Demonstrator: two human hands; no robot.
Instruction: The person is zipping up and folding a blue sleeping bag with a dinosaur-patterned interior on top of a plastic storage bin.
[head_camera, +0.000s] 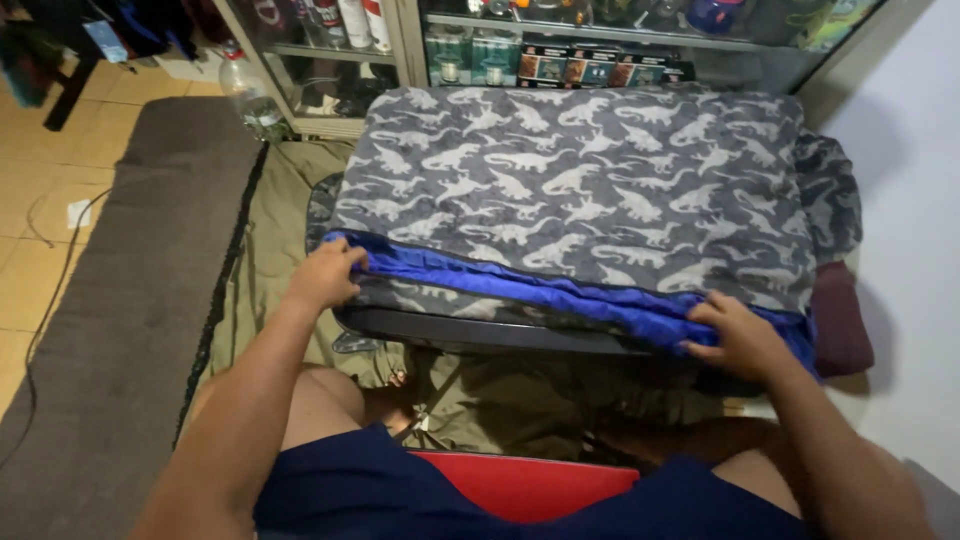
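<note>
folded grey dinosaur-print blanket (580, 190), blue-edged

Pretty dim indoor light overall, warm-ish on the tiled floor (40, 215) at left, cooler on the white wall (900, 200) at right. The glass cabinet (560, 40) catches some glare. Soft shadows sit under the folded blanket (590, 190). Wide-angle lens bends the edges, and the forearms look slightly soft.

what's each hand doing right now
Left hand: shut on the blue edge of the dinosaur blanket.
Right hand: pressed on that blue edge; grip unclear.
</note>
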